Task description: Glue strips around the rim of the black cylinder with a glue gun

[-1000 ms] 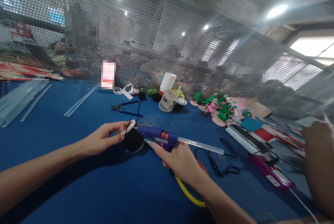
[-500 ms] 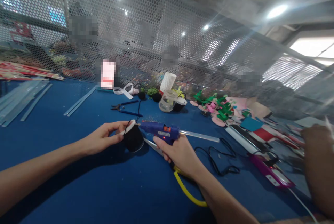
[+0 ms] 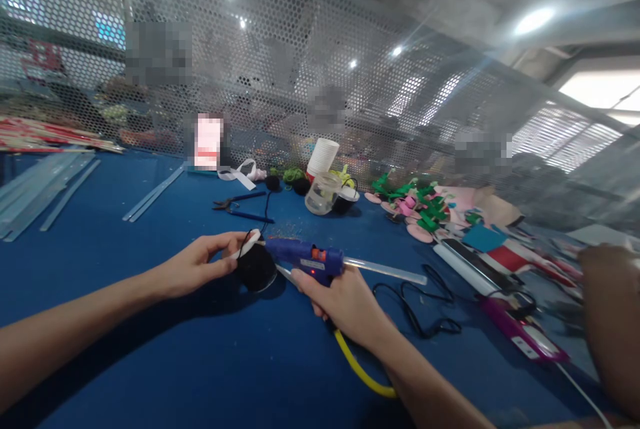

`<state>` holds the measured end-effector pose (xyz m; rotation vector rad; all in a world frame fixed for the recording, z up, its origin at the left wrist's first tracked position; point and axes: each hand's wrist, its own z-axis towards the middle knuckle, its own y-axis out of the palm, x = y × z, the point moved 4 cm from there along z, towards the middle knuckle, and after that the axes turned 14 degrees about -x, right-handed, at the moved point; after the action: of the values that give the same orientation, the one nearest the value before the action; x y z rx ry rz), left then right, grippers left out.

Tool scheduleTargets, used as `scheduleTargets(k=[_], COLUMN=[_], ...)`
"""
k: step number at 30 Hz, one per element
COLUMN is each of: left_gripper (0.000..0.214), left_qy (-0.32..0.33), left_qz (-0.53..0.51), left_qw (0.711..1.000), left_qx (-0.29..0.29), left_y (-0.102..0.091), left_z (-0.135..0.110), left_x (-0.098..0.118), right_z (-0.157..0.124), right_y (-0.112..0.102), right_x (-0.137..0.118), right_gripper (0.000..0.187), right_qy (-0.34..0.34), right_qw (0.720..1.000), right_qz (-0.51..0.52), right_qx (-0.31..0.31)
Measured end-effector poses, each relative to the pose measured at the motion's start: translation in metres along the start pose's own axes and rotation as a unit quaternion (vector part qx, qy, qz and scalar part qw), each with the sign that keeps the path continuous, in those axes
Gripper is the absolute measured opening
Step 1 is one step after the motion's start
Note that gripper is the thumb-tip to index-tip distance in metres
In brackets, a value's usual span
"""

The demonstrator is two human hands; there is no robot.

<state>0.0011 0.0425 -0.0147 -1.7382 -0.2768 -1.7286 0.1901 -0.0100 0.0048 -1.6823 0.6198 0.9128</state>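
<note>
My left hand (image 3: pixel 213 261) pinches the white rim of a small black-wrapped cup (image 3: pixel 256 268), which is tilted above the blue table. A black yarn strand (image 3: pixel 267 206) runs from the cup back toward a dark yarn ball (image 3: pixel 273 182). My right hand (image 3: pixel 345 299) is wrapped round the handle of a blue glue gun (image 3: pixel 303 256). Its nozzle meets the cup just below the rim; whether it touches is too small to tell. A clear glue stick (image 3: pixel 385 270) juts from the gun's back. Under my right hand lie yellow-handled scissors (image 3: pixel 363 372), partly hidden.
Pliers (image 3: pixel 240 206) lie beyond the cup. Behind are a clear plastic cup (image 3: pixel 323 194) and stacked white cups (image 3: pixel 323 156). Green and pink craft pieces (image 3: pixel 415 212), a black cable (image 3: pixel 410 316) and a purple power strip (image 3: pixel 525 332) are right, near another person's arm (image 3: pixel 607 322).
The glue gun has tipped slightly, its back end and glue stick sitting a little lower and farther right. My left hand and the cup have barely moved.
</note>
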Motion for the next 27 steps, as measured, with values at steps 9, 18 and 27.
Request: scheduleTargets(k=[9, 18, 27], left_gripper=[0.031, 0.026, 0.031], left_qy=[0.004, 0.004, 0.002], left_qz=[0.002, 0.026, 0.019], left_qw=[1.000, 1.000, 1.000], left_qx=[0.003, -0.004, 0.001], left_y=[0.000, -0.001, 0.001], left_z=[0.000, -0.001, -0.001], left_x=[0.001, 0.000, 0.004], right_z=[-0.001, -0.007, -0.006], right_y=[-0.001, 0.012, 0.005], right_x=[-0.003, -0.009, -0.006], right_gripper=[0.023, 0.019, 0.022], right_qy=[-0.005, -0.051, -0.008], right_qw=[1.000, 0.998, 1.000], right_qz=[-0.025, -0.046, -0.005], right_qx=[0.010, 0.015, 0.000])
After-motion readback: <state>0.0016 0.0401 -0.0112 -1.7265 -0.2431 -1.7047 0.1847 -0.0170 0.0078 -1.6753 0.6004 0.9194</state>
